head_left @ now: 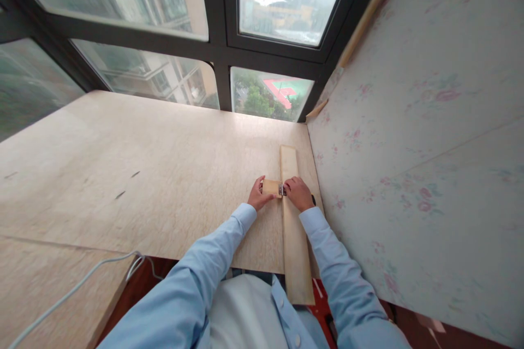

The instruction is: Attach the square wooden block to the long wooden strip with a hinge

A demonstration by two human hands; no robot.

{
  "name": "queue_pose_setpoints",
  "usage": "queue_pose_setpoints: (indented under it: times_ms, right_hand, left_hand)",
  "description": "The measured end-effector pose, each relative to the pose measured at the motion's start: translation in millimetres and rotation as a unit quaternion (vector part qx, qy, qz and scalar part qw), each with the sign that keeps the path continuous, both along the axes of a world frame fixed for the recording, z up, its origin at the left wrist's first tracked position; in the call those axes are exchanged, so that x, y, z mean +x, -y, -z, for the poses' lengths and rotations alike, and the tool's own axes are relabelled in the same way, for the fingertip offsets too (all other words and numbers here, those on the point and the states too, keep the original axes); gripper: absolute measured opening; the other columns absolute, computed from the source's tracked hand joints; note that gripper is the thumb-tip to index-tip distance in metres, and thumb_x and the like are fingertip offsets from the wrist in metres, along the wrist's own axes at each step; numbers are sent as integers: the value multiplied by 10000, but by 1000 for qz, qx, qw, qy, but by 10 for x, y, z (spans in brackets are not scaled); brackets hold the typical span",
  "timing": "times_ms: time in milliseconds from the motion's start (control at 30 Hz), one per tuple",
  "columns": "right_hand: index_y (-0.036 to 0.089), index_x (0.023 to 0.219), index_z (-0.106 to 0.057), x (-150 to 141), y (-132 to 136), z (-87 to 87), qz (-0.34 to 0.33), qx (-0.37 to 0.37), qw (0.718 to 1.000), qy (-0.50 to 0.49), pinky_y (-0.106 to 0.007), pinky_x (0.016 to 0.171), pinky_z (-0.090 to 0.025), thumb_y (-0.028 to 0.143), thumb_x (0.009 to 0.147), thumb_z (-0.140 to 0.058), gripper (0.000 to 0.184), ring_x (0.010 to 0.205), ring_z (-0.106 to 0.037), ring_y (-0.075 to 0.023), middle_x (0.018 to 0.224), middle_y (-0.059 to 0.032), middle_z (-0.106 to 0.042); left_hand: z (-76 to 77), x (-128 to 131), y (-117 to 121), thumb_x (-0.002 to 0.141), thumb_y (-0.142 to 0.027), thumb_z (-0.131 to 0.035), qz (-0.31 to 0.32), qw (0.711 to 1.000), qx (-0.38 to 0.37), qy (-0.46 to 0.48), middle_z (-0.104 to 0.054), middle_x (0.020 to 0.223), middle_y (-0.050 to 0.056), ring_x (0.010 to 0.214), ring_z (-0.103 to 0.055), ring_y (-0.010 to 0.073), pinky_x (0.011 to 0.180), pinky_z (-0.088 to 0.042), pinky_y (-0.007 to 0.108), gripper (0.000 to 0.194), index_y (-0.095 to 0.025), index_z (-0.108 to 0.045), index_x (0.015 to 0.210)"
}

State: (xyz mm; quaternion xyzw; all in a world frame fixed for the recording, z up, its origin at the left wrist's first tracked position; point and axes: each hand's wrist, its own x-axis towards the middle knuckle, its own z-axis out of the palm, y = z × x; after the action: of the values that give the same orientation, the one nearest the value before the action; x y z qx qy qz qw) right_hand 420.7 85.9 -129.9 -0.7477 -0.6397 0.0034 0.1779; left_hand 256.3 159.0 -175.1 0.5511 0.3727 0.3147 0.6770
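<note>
A long pale wooden board (297, 251) lies lengthwise on the counter, its near end jutting past the front edge. My left hand (258, 194) is closed around a short wooden block (271, 187) at the board's left side. Between block and board sits a small metal piece (281, 190) that looks like a hinge. My right hand (298, 193) rests over the board with its fingers bent down onto the metal piece. Those fingertips partly cover it. By the right wrist a dark object (313, 200) peeks out, mostly hidden.
The wood-patterned counter (184, 158) runs left beneath dark-framed windows (221, 49). Two small dark slivers (120, 195) lie on it. A floral-papered wall (409, 174) stands close on the right. At the lower left a white cable (82, 286) crosses a lower surface. Something red (323, 305) is below the board's end.
</note>
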Motion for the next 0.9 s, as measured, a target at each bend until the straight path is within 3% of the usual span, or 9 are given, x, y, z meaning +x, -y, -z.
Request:
queue_pose_setpoints:
  times_ms: [200, 367, 500, 600, 767, 900]
  right_hand:
    - [184, 771, -627, -74, 35, -3, 27, 15, 1000, 4, -353, 779, -387, 191, 898, -506, 175, 854, -501, -251, 824, -104, -600]
    - [192, 785, -623, -41, 87, 80, 52, 50, 997, -40, -356, 814, -410, 221, 913, -466, 205, 861, -517, -236, 840, -89, -608]
    - [169, 921, -627, -39, 110, 204, 76, 88, 990, -85, -367, 892, -425, 285, 886, -509, 169, 968, -533, -232, 968, -102, -620]
    - [156, 997, -613, -67, 109, 310, 103, 111, 983, -108, -418, 942, -419, 328, 842, -556, 239, 1075, -514, -261, 1097, -139, -596]
    - [203, 960, -620, -119, 110, 415, 131, 128, 974, -133, -460, 968, -412, 331, 811, -579, 201, 1154, -491, -276, 1192, -128, -570]
    - [221, 936, -631, -147, 119, 413, 143, 132, 970, -145, -458, 968, -414, 320, 811, -584, 166, 1161, -494, -276, 1207, -126, -569]
  left_hand:
    - [50, 5, 20, 536, -152, -804, -2, 1000, 19, 4, -589, 1086, 104, 985, -612, 244, 856, -509, 371, 932, -148, -360, 1356]
    - [108, 40, 24, 523, -131, -811, -10, 1000, 3, 17, -589, 1052, 91, 944, -622, 226, 862, -506, 373, 1041, -142, -270, 1413]
    - [123, 70, -1, 488, -123, -833, -14, 1000, -25, 10, -594, 1079, 117, 979, -613, 239, 874, -502, 375, 1082, -117, -276, 1416]
    - [99, 80, -38, 461, -107, -846, -31, 998, -51, -3, -609, 1097, 135, 1000, -612, 252, 861, -512, 371, 1062, -106, -338, 1394]
    - [-14, 89, -94, 455, -63, -818, 4, 994, -105, 5, -672, 994, 98, 917, -646, 240, 799, -534, 352, 665, -106, -596, 1080]
    - [-156, 123, -81, 510, -36, -766, 24, 986, -165, 7, -686, 916, 72, 838, -665, 218, 728, -555, 330, 455, -113, -622, 934]
